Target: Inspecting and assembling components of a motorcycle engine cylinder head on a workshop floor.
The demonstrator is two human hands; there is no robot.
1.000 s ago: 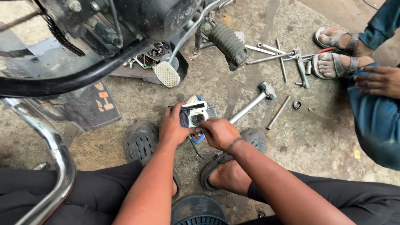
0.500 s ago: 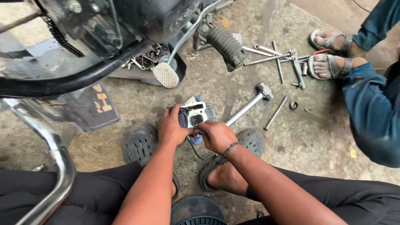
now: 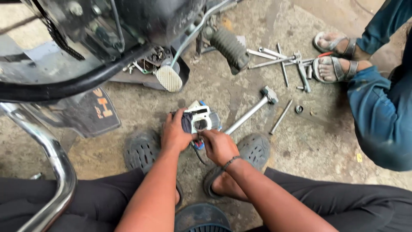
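My left hand [image 3: 175, 133] grips a small white and black electrical part [image 3: 199, 120] with a round opening, holding it just above the concrete floor. My right hand [image 3: 219, 145] pinches at the underside of the same part, where red and blue wire ends [image 3: 198, 144] hang down. Both hands are close together in the middle of the view, above my dark perforated sandals [image 3: 141, 150]. A thin band sits on my right wrist.
A motorcycle [image 3: 128, 38] with footpeg [image 3: 231, 48] and brake pedal [image 3: 168, 78] fills the upper left; a chrome guard [image 3: 56, 163] curves at left. A hammer [image 3: 253, 109], rods and wrenches [image 3: 283, 62] lie on the floor. Another person in blue [image 3: 377, 111] squats at right, sandalled feet [image 3: 332, 68] by the tools.
My hands stay on the part with little shift. The view has drifted, and the person at right has leaned further into the frame, their hand no longer showing.
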